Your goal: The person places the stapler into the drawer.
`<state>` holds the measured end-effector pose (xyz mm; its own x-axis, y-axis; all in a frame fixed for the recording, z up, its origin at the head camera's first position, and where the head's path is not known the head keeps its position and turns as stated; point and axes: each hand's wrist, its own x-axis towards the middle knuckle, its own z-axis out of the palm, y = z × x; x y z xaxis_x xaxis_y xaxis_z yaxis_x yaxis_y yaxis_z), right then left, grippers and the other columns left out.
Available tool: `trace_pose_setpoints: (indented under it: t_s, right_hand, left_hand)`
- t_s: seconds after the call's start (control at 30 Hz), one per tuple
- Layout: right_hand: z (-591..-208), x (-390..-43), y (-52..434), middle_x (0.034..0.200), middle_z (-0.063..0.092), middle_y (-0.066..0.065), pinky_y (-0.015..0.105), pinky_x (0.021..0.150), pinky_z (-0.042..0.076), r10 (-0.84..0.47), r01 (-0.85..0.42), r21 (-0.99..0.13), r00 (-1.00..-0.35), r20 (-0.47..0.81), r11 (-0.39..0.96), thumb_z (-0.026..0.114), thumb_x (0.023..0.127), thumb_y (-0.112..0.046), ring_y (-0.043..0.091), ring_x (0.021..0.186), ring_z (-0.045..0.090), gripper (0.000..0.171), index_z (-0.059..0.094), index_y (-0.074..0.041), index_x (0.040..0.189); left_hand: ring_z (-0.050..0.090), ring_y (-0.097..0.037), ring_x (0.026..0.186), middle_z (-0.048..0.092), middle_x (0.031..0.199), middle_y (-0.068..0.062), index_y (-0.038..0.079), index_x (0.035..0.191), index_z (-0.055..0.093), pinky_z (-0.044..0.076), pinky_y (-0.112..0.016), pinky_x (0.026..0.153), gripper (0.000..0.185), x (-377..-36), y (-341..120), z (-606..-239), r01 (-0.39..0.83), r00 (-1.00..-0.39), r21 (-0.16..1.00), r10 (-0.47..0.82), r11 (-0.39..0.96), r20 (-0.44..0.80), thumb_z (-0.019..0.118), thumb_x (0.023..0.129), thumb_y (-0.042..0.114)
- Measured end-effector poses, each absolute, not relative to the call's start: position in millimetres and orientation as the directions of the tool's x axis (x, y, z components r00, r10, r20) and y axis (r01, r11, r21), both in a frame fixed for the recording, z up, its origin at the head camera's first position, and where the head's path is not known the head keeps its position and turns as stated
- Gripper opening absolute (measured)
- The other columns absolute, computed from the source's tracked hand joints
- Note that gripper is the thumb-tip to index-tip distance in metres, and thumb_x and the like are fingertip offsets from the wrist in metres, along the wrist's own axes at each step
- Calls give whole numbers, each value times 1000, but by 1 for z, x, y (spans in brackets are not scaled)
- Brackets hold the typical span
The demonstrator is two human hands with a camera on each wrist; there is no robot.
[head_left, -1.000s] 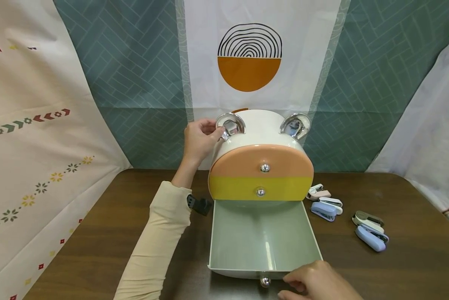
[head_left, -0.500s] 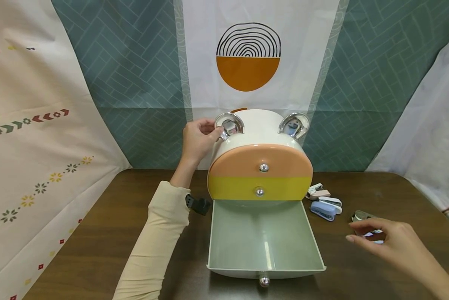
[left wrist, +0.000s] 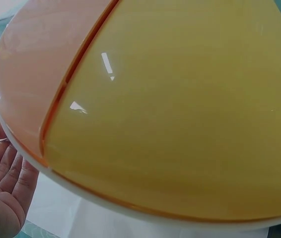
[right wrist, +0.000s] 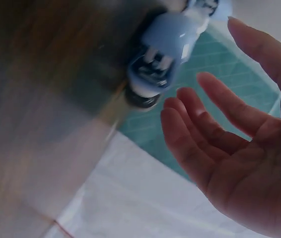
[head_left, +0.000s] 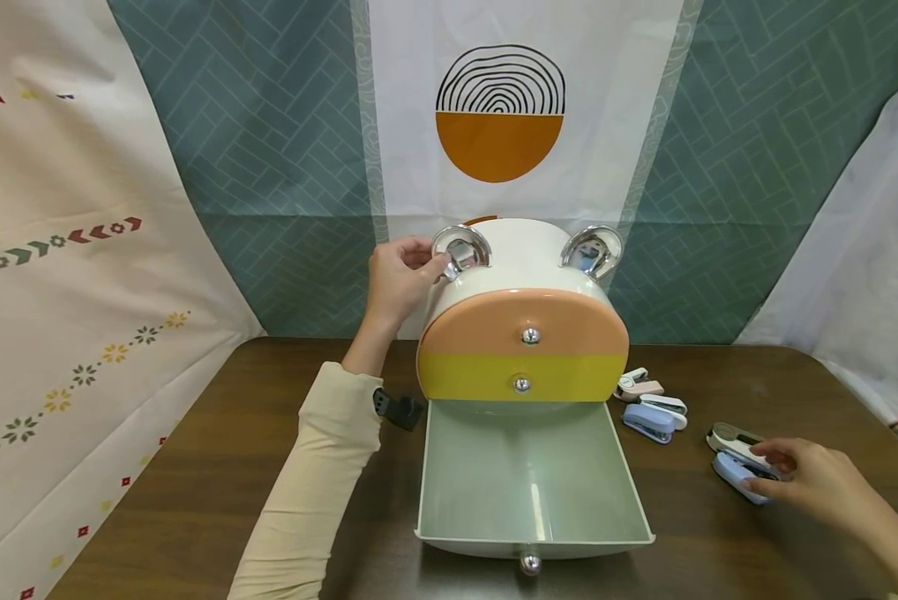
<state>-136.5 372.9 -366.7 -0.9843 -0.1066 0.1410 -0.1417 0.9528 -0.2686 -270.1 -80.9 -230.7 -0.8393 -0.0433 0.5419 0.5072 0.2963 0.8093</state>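
Note:
A white desktop drawer box [head_left: 527, 265] with peach and yellow drawer fronts and silver ears stands mid-table. My left hand [head_left: 403, 279] pinches its left silver ear [head_left: 464, 252], thumb in front and fingers behind; the left wrist view has that hand beside the box edge. The bottom pale green drawer [head_left: 527, 475] is pulled out, with a silver knob [head_left: 530, 564] at its front. At the right, my right hand [head_left: 820, 483] hovers by a blue stapler [head_left: 737, 475], fingers loosely spread and holding nothing. A white stapler [head_left: 732, 440] with a grey-green top lies behind it.
Right of the box lie another blue stapler [head_left: 649, 421], a white one [head_left: 666, 404], and a pink-and-white one [head_left: 636, 385]. The brown table [head_left: 171, 500] ends at hanging cloth [head_left: 291, 167] behind. The open drawer juts toward the front.
My right hand has moved from beside the drawer's knob rightward, over to the pair of staplers at the right. My left hand has stayed on the ear.

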Motion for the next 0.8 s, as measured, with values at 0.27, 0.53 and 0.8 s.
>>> trace_pose_setpoints:
  t_s: [0.27, 0.53, 0.8]
  right_hand:
    - [-374, -141, 381, 66, 45, -5, 27, 52, 32, -144, -165, -220, -984, 107, 962, 79, 64, -29, 1, 58, 34, 35, 65, -6, 85]
    - [-372, -143, 379, 72, 61, 2, 33, 55, 40, -141, -135, -259, -990, -2, 956, 80, 63, -28, 14, 64, 53, 40, 57, -4, 85]
    - [-370, -141, 376, 74, 62, 2, 33, 54, 41, -137, -136, -238, -991, 14, 962, 80, 62, -32, 10, 62, 50, 43, 63, -1, 86]
  left_hand:
    - [61, -18, 61, 66, 80, -20, -7, 88, 67, 48, -17, 53, 16, -269, -81, -230, 513, -838, 809, -37, 287, 544, 65, 80, 7]
    - [61, -16, 60, 66, 78, -20, -7, 88, 67, 48, -16, 52, 16, -268, -81, -230, 517, -834, 804, -38, 294, 550, 66, 79, 7]
    - [62, -18, 62, 66, 79, -20, -7, 88, 67, 49, -18, 53, 16, -271, -81, -231, 518, -835, 808, -37, 280, 548, 66, 79, 7]
